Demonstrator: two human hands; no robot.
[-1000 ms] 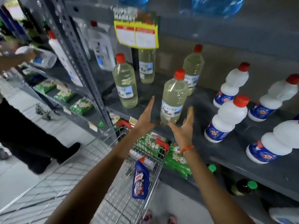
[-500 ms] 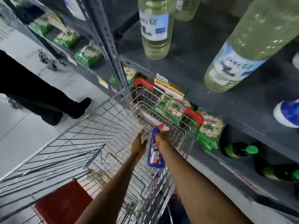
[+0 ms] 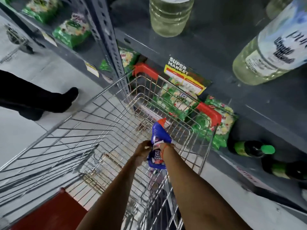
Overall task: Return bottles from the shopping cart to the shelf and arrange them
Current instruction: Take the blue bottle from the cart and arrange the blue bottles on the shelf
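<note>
- Blue bottle [image 3: 158,147] with red cap, lifted inside wire shopping cart [image 3: 106,113].
- Left hand [image 3: 143,151] and right hand [image 3: 167,145] both grasping its body.
- Grey shelf [image 3: 216,52] above, bearing pale-liquid bottles [image 3: 169,15].

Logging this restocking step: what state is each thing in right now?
Blue cleaner bottle with red cap: capped, held inside cart.
Left hand: gripping the bottle.
Right hand: on the bottle, mostly hidden.
Wire shopping cart: nearly empty.
Clear bottle of pale liquid: upright on shelf.
</note>
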